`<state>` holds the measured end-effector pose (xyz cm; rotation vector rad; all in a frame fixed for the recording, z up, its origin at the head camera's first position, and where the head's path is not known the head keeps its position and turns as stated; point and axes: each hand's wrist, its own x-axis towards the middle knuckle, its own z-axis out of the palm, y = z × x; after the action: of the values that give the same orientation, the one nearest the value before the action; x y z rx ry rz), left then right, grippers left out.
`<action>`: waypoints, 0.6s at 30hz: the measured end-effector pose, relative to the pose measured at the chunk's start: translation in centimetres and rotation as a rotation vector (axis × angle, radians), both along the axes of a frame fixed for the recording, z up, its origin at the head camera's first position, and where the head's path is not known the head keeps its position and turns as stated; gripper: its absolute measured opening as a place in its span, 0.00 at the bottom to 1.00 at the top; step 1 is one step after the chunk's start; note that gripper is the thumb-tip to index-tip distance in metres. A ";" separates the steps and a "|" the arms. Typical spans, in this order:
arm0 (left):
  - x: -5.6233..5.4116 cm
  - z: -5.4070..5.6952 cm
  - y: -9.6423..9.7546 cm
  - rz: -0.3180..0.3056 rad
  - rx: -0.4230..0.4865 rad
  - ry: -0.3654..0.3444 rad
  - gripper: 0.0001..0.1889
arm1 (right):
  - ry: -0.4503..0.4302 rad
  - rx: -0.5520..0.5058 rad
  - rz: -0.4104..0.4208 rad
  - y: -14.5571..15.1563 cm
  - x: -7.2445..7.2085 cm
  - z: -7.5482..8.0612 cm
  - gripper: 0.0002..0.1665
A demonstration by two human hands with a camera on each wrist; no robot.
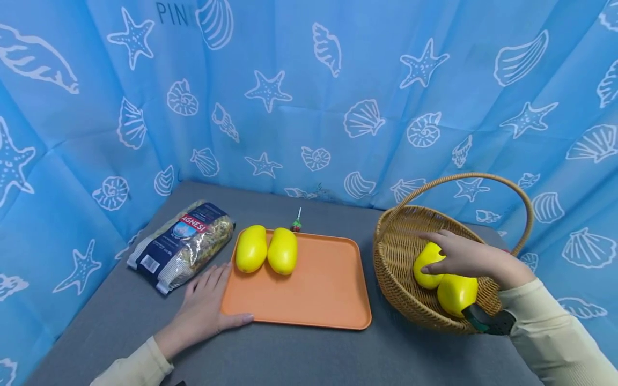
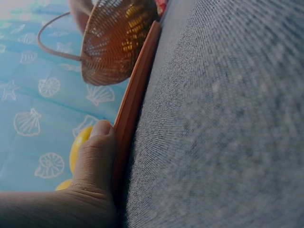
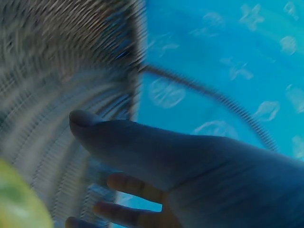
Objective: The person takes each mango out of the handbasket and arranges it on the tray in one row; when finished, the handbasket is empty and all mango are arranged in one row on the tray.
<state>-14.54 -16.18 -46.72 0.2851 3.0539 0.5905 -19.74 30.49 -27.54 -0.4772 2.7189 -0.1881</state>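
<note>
Two yellow mangoes point(image 1: 251, 249) lie side by side on the left part of an orange tray point(image 1: 321, 300). My left hand point(image 1: 204, 303) rests at the tray's near left corner, its fingers along the left side and its thumb at the front edge. Over a wicker basket point(image 1: 398, 281) on the right is my right hand point(image 1: 465, 257), thumb and fingers spread apart. Beneath it, two more yellow mangoes point(image 1: 456, 296) sit in the basket, partly covered by the hand. In the right wrist view a mango point(image 3: 19, 202) shows at the lower left, apart from the thumb.
A bag of Agnesi pasta point(image 1: 185, 244) lies left of the tray. Behind the tray is a lollipop point(image 1: 296, 222) with a green wrapper. The basket's tall handle point(image 1: 475, 176) arches over it. A blue curtain point(image 1: 299, 123) with shell prints hangs along the grey table's point(image 1: 299, 356) back.
</note>
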 end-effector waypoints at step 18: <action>-0.1 -0.3 -0.1 0.010 -0.005 -0.008 0.68 | -0.111 0.045 -0.141 3.6 -3.6 -3.5 0.56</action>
<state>-14.60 -16.23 -47.04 0.2670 3.0500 0.5831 -23.32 34.12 -31.02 -0.2545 2.6426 -0.1840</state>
